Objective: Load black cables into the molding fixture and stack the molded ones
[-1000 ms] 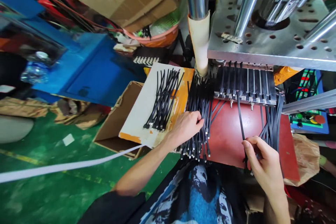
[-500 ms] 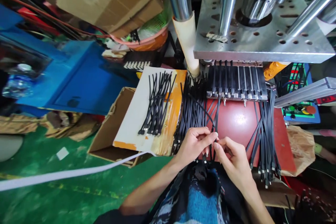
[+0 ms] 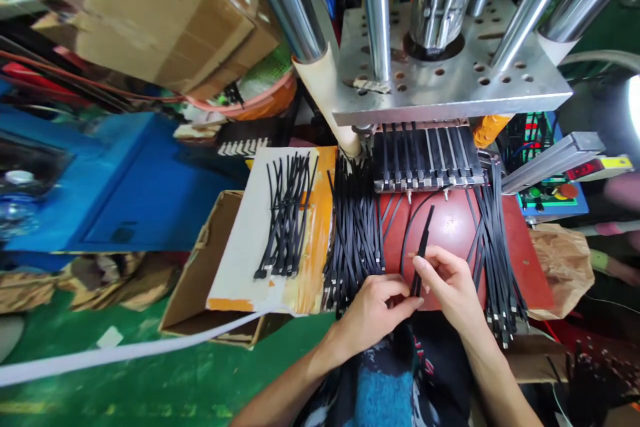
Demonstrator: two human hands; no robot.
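Observation:
My right hand pinches a slim black strip between thumb and fingers. It stands upright and narrows toward its top; whether it is a cable end or a tool I cannot tell. At its lower end my left hand is closed, thumb and fingertips together on it. A thin black cable curves down from the press fixture toward my left fingers. Black flat cables lie in several of the fixture's slots. Beside my left hand lies a dense bundle of black cables; another bundle is right of my right hand.
A thick metal press plate with steel columns overhangs the fixture. Left of the red work surface, a white and orange board carries a tied cable bundle above a cardboard box. Another person's hand shows at far right.
The slim black strip now stands up out of my right hand. My left hand has dropped lower, and my hands are less tightly together. The view has shifted a little.

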